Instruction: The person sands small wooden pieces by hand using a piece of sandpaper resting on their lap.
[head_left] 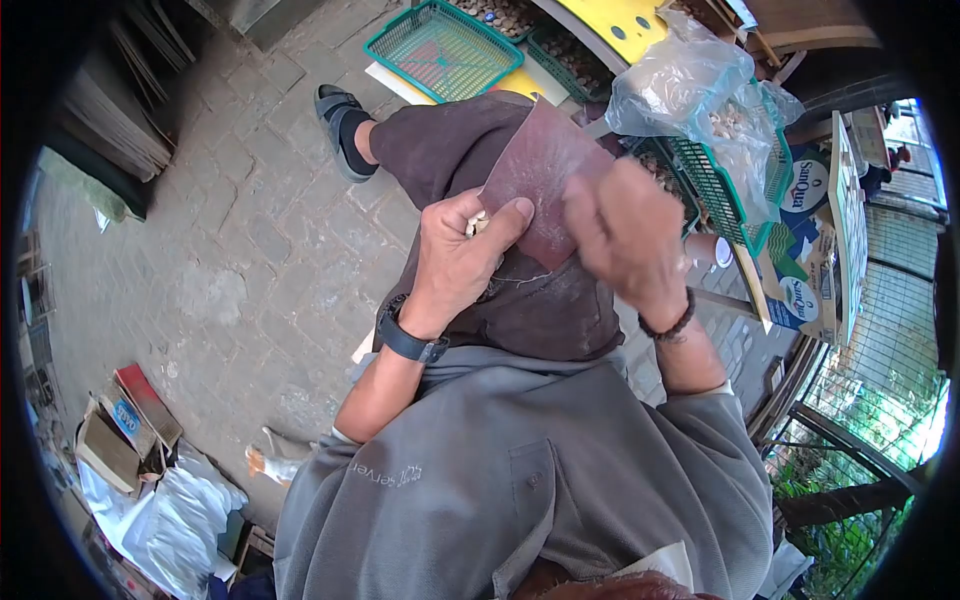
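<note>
A worn reddish-brown sheet of sandpaper [540,165] lies over my thigh, dusted with pale powder. My left hand [460,250], with a dark watch on the wrist, grips its near edge under the thumb. Small cream-coloured pieces [477,222] show inside the curled fingers of that hand. Over the right side of the sheet is my right hand [635,235], a beaded bracelet at its wrist. Its fingers are bent together and blurred by motion; whatever they hold cannot be made out.
A green plastic tray [445,50] sits ahead, near crates of small pieces. On the right, a clear plastic bag [690,90] covers a green basket [720,180] beside cardboard boxes [805,260]. A cat [275,457] is on the paved floor [250,270], near boxes and white sacking [165,515].
</note>
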